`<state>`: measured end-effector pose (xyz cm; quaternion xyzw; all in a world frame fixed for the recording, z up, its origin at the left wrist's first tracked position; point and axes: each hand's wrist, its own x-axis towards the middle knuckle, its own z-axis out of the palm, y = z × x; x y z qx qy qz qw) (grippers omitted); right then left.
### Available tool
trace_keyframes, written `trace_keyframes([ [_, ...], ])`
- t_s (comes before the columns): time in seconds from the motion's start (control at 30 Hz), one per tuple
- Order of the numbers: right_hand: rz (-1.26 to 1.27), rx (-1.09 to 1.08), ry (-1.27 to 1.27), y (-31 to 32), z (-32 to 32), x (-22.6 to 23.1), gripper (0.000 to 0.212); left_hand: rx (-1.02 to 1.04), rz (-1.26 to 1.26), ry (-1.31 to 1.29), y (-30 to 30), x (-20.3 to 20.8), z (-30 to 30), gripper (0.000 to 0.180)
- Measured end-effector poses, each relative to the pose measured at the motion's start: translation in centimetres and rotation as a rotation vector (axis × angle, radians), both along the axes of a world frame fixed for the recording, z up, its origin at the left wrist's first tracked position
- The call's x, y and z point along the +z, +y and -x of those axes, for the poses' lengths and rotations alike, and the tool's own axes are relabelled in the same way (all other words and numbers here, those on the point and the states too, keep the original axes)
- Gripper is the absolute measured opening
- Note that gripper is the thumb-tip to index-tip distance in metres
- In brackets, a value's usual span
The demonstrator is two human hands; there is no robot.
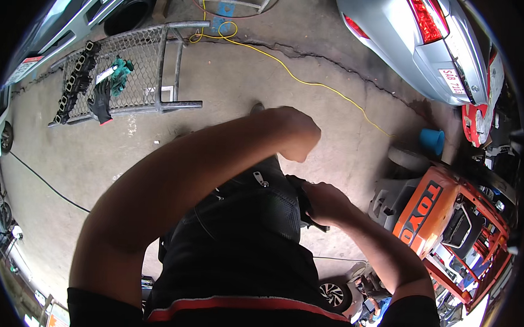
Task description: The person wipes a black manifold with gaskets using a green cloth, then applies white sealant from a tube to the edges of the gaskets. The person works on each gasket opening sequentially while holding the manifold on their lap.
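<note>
the black zippered bag sits at the person's waist, its right side against the curled fingers of the right hand; how tightly they close, i cannot tell. the left hand, beyond the bag, is bunched into a fist; anything inside is hidden.

Dressed in a black shirt, with short black sleeves ending above the elbows. Marked across the chest by a curved red band with a thin pale edge. Covered at the waist by black, finely textured material bearing a silver-coloured zip pull. Bare from the sleeves down, left hand and right hand included.
</note>
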<state>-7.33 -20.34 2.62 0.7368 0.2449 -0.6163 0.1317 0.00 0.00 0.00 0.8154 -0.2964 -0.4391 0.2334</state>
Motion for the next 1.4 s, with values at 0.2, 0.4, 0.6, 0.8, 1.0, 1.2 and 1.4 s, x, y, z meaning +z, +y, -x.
trace_keyframes([
  [0.2, -0.348, -0.765, 0.112, -3.8, 2.3, 1.4, 0.057, -0.554, -0.242, -0.162, -6.1, 4.3, -1.1, 0.031],
  [0.4, -0.433, -0.778, 0.272, -5.1, 4.1, 1.2, 0.062, -0.519, -0.073, -0.071, -9.6, 1.1, 3.5, 0.029],
  [0.6, -0.588, -0.699, -0.039, -7.4, 7.3, 1.1, 0.046, -0.437, 0.198, -0.146, -10.5, -2.2, 5.5, 0.02],
  [0.8, -0.548, -1.041, -0.624, -10.3, 11.3, -2.6, 0.071, -0.148, 0.328, 0.083, -8.3, -2.8, 5.0, 0.031],
  [1.0, -0.313, -1.847, 0.588, -13.0, 14.5, -5.2, 0.046, -0.207, 0.102, 0.182, -9.2, -1.2, 6.4, 0.04],
  [1.2, -0.321, -1.464, 0.492, -13.0, 12.9, -2.4, 0.028, -0.193, 0.123, 0.149, -8.4, -2.1, 7.0, 0.051],
  [1.4, -0.258, -0.913, 0.06, -9.0, 9.1, 1.3, 0.028, -0.075, 0.182, 0.21, -9.0, -3.3, 7.0, 0.053],
])
